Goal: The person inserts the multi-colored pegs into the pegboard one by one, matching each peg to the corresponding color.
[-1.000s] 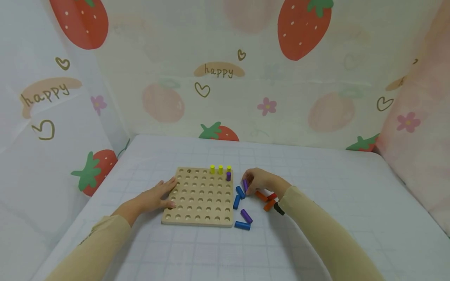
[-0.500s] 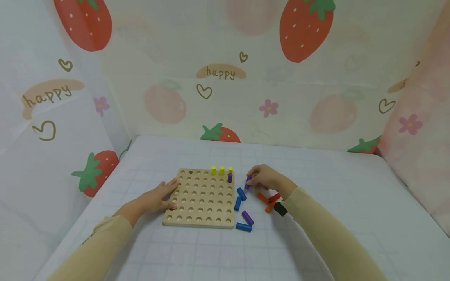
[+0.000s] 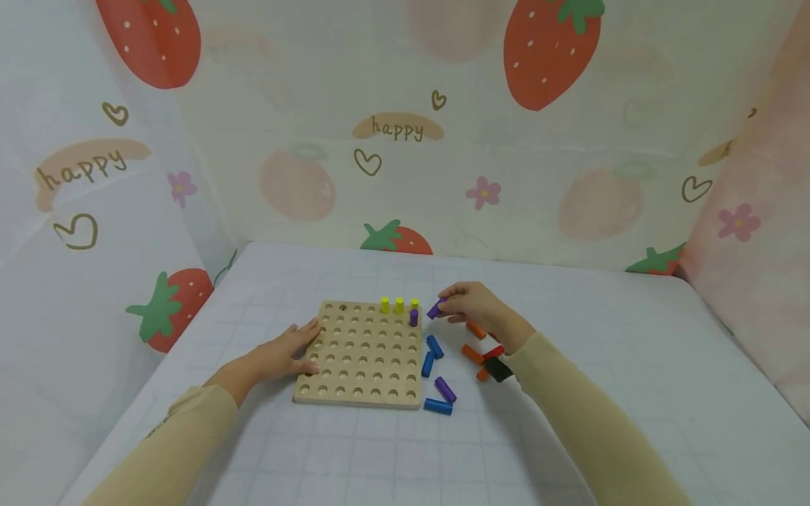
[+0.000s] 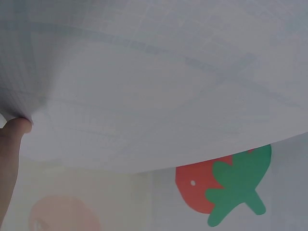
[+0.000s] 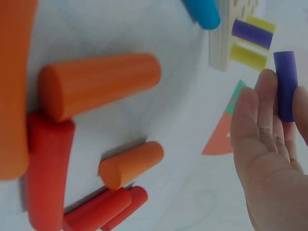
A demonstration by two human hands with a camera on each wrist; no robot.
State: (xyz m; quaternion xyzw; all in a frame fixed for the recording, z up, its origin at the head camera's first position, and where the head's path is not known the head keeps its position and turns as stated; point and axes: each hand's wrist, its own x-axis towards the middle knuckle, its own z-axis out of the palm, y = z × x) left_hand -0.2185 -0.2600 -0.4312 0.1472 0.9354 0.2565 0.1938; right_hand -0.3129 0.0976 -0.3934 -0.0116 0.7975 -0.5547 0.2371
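A wooden pegboard with rows of round holes lies on the table. Several yellow pegs stand in its back row at the right, and one purple peg stands in the row in front of them. My left hand rests at the board's left edge, fingers spread, thumb over the near holes. Off the board's back right corner, my right hand pinches another purple peg between thumb and fingers, tilted in the head view. In the left wrist view only a finger of the left hand shows.
Loose blue pegs and a purple peg lie along the board's right side. Orange pegs and red pegs lie farther right, partly under the right wrist. A printed curtain hangs behind the table.
My right hand has lifted the purple peg from the table and moved it back, near the board's back right corner. The left hand has stayed at the board's left edge.
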